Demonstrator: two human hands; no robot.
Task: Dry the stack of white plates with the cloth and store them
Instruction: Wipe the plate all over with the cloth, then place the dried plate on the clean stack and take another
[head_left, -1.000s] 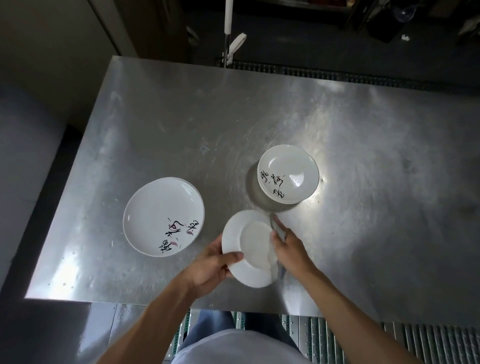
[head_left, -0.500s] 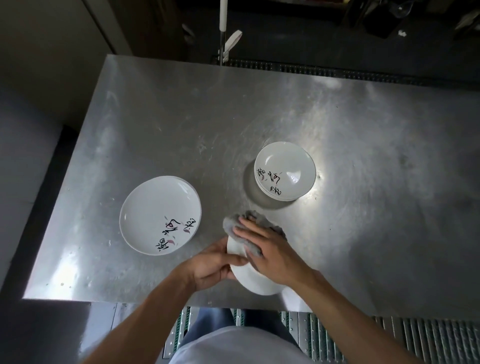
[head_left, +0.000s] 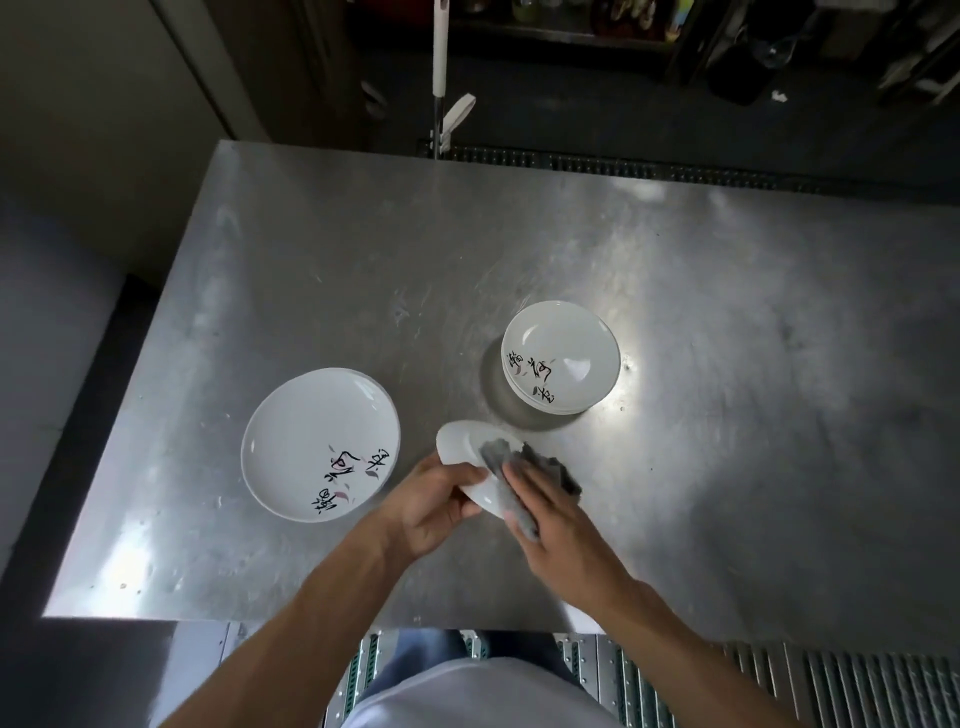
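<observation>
My left hand (head_left: 434, 506) grips a small white plate (head_left: 460, 441) by its near rim and holds it tilted above the steel table (head_left: 727, 415). A grey cloth (head_left: 524, 467) lies against the plate under my right hand (head_left: 550, 525), whose fingers press it on the plate's face and right edge. Part of the plate is hidden by the cloth and both hands. A stack of small white plates (head_left: 561, 358) with black writing stands to the upper right. One larger white plate (head_left: 319, 441) with the same writing lies flat to the left.
The table's near edge runs just below my forearms, and its left edge is beyond the large plate. A mop handle (head_left: 440, 62) stands behind the far edge. Dark shelving with items fills the back. Metal grating covers the floor by my legs.
The held plate has tilted further, its far rim now showing at upper left. My right hand slid the cloth down and right across the plate. The left hand keeps its grip.
</observation>
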